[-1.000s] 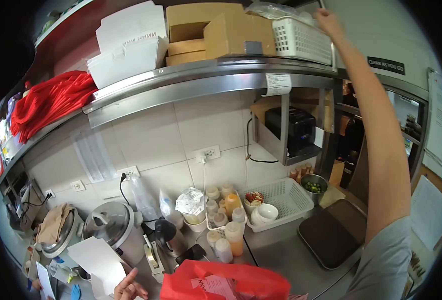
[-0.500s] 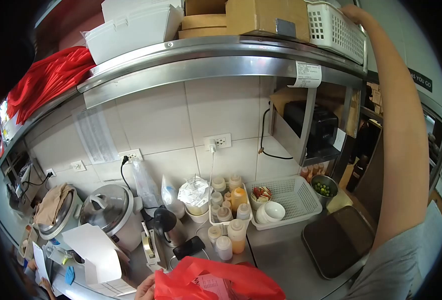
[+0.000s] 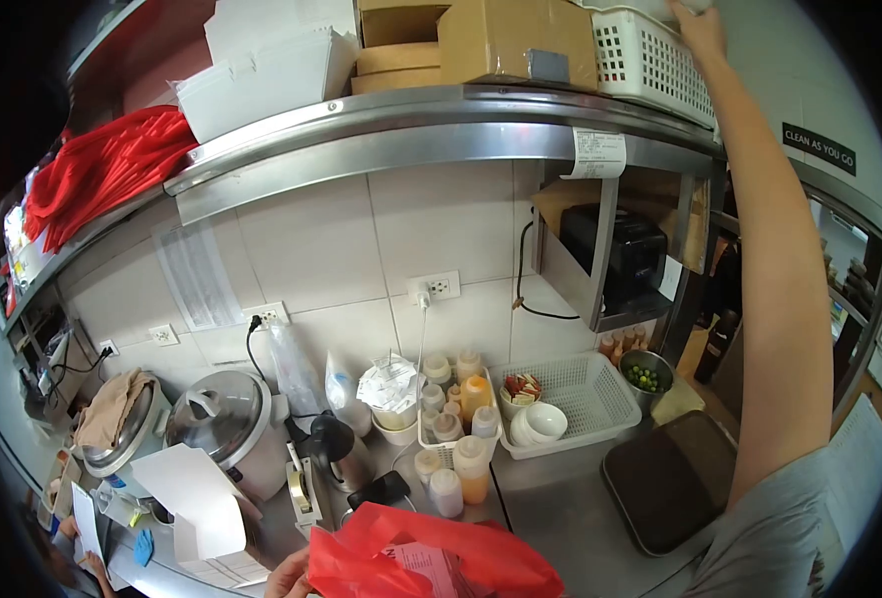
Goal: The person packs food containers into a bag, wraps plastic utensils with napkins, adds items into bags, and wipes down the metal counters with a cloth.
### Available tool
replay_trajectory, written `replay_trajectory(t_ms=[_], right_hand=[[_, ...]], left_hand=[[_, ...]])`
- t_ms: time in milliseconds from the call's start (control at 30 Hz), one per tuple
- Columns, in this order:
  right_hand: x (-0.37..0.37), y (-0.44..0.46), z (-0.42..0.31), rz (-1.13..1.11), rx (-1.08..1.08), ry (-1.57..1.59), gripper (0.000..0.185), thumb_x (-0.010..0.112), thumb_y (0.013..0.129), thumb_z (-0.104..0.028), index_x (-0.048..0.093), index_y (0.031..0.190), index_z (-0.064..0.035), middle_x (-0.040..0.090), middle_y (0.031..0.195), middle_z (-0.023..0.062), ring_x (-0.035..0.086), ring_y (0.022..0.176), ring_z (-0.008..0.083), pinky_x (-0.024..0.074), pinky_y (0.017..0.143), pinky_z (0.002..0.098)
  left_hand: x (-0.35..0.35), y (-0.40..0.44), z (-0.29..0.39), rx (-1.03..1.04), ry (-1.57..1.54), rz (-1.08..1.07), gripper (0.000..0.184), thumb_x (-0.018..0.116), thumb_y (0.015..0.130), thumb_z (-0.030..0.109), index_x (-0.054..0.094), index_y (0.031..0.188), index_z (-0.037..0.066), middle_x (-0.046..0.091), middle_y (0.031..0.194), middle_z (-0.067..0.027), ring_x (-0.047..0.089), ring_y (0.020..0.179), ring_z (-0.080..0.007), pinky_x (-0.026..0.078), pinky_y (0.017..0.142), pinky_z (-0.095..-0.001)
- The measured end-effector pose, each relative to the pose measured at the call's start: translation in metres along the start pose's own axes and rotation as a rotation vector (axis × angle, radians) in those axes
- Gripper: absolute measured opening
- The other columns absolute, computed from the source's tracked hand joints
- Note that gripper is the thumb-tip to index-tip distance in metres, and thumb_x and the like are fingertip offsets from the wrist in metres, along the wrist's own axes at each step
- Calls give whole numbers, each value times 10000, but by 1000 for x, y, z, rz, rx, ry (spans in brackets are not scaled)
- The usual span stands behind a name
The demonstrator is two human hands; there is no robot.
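At the bottom of the head view, my left hand is closed on the edge of a red bag, which has a printed slip on it. My right arm reaches up to the shelf, and my right hand is above the right end of a white plastic basket. Its fingers are bent around something pale at the top edge of the view, too cut off to name. The basket's contents are mostly out of sight.
Cardboard boxes, white boxes and red bags fill the shelf. Below are sauce bottles, a rice cooker, an open white box and a dark tray. Another person's hand shows at far left.
My right hand has risen out from the basket's right end, with something pale now at its fingers. The view has shifted slightly. My left hand stays on the red bag.
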State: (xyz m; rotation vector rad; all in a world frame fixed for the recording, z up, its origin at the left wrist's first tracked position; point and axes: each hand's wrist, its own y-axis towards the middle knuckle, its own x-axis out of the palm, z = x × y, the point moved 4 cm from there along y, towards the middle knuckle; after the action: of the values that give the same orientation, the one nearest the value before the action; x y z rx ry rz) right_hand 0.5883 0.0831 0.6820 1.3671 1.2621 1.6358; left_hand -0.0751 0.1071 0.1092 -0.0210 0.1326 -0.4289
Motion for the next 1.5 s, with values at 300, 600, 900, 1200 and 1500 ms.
replay_trajectory(t_ms=[300,600,900,1200,1500], right_hand=[[-35,55,-4,270,381,1055,372,645,851,-236,585,1153,-28,634,1054,123,605,942,234,501,798,358],[-273,-326,-246,-293,602,184,389,671,801,-181,602,1145,-14,632,1077,142,603,971,223,488,826,347],[-224,-455,-424,-892,972,435,445,692,698,-54,626,1135,-5,641,1068,142,630,913,218,486,825,315],[-152,-525,-527,-1227,692,802,453,681,598,28,677,1043,-56,668,835,98,640,721,220,494,632,313],[-97,-610,-592,-1236,616,905,144,708,697,-24,578,757,-17,596,730,96,555,665,268,439,600,352]], left_hand=[[-5,-20,32,247,129,132,548,571,919,368,479,1320,6,610,1142,-92,597,931,-176,474,831,-325],[84,-63,37,188,-587,-572,454,632,852,52,494,1284,31,588,1010,-117,600,884,-218,511,802,-342],[102,-51,85,1036,377,-211,735,702,706,503,533,1290,90,501,1102,-103,426,994,-232,352,815,-341],[15,-105,-25,519,230,25,726,709,691,477,516,1271,86,515,1075,-118,467,977,-274,374,841,-379],[-56,-116,-113,207,100,323,622,686,731,422,525,1219,72,526,1022,-103,489,928,-250,394,799,-357]])
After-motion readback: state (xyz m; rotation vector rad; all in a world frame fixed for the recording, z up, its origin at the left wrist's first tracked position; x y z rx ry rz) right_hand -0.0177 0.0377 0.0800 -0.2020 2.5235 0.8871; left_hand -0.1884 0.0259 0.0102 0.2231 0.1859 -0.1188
